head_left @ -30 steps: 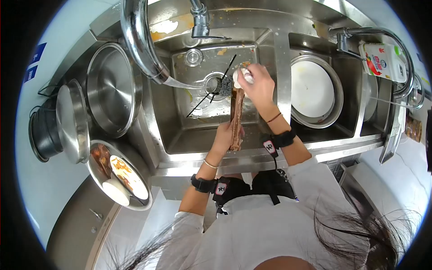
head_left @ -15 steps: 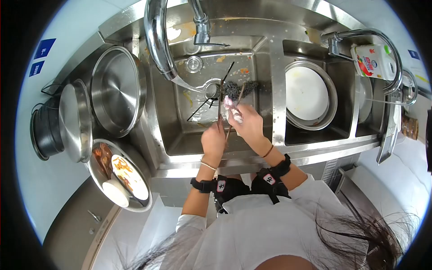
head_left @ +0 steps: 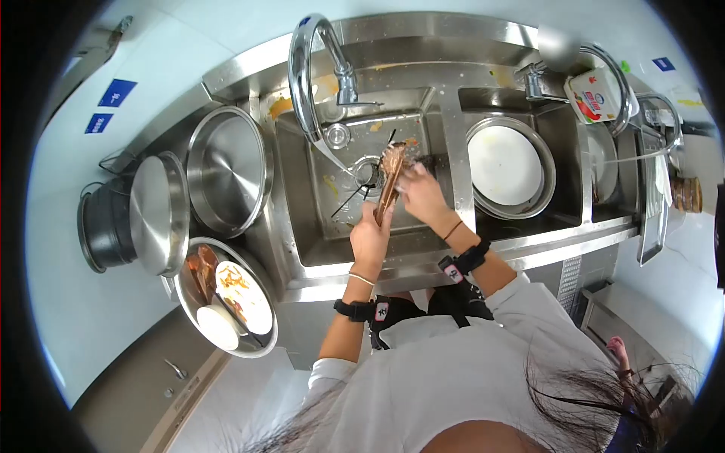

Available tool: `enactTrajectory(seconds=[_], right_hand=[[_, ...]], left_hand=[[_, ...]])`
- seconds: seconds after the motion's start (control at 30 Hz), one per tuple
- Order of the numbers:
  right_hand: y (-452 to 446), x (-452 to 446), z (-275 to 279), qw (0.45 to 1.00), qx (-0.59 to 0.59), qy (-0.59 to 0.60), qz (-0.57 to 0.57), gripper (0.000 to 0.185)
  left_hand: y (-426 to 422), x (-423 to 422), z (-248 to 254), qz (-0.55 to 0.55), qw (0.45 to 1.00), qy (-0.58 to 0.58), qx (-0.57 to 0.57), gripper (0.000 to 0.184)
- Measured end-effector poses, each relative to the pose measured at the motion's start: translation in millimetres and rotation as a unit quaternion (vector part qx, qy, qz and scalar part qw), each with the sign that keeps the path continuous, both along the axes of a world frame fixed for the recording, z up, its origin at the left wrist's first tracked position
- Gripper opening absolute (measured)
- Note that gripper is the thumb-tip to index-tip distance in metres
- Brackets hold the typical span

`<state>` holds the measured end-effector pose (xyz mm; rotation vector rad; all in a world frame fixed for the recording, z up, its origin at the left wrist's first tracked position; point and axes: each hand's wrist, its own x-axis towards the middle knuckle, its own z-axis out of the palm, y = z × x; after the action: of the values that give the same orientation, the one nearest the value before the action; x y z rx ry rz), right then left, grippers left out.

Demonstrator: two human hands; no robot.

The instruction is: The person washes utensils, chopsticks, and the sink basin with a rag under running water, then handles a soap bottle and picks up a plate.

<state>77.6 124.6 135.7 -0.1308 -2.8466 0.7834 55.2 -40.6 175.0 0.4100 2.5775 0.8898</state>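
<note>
Over the left sink basin (head_left: 317, 245), my left hand (head_left: 370, 240) is wrapped round the lower end of a long brown object (head_left: 389, 185). It looks like a bundle of chopsticks or a wooden piece, tilted upward. My right hand (head_left: 423, 195) is closed beside its upper part, holding something whitish that is blurred. Dark scrubbing mesh (head_left: 436, 164) shows behind my right hand. Thin black sticks (head_left: 349, 202) lie across the drain. Water (head_left: 334, 157) runs from the tap (head_left: 302, 83) next to them.
Large steel pots (head_left: 226, 170) stand left of the basin, above a steel bowl (head_left: 269, 341) of soiled dishes. The right basin holds a white plate (head_left: 507, 166) in a steel bowl. A white bottle (head_left: 595, 97) stands at the back right. Part of another person's hand (head_left: 617, 347) shows lower right.
The view has shifted. Both hands turned the brown object, which appeared spread apart half a second ago and now shows its broad side. Another person's hand has come into view at the lower right.
</note>
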Motion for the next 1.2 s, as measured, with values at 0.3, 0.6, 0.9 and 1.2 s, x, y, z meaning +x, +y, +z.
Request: enactTrajectory(seconds=[0.3, 0.6, 0.9, 1.2], right_hand=[[-43, 59, 24, 0.983, -0.175, -0.021, -0.053, 0.008], [-44, 61, -24, 0.660, -0.680, -0.118, -0.296, 0.029], [-13, 94, -29, 0.897, -0.416, 0.054, -0.138, 0.013], [-5, 32, -23, 0.327, -0.841, -0.077, -0.425, 0.019]], left_hand=[[10, 14, -9, -0.004, 0.998, -0.052, 0.040, 0.049], [28, -6, -57, -0.121, 0.992, -0.015, 0.034, 0.053], [0, -6, -4, -0.336, 0.942, -0.001, 0.002, 0.048], [-44, -13, 1, -0.321, 0.944, 0.011, -0.077, 0.040]])
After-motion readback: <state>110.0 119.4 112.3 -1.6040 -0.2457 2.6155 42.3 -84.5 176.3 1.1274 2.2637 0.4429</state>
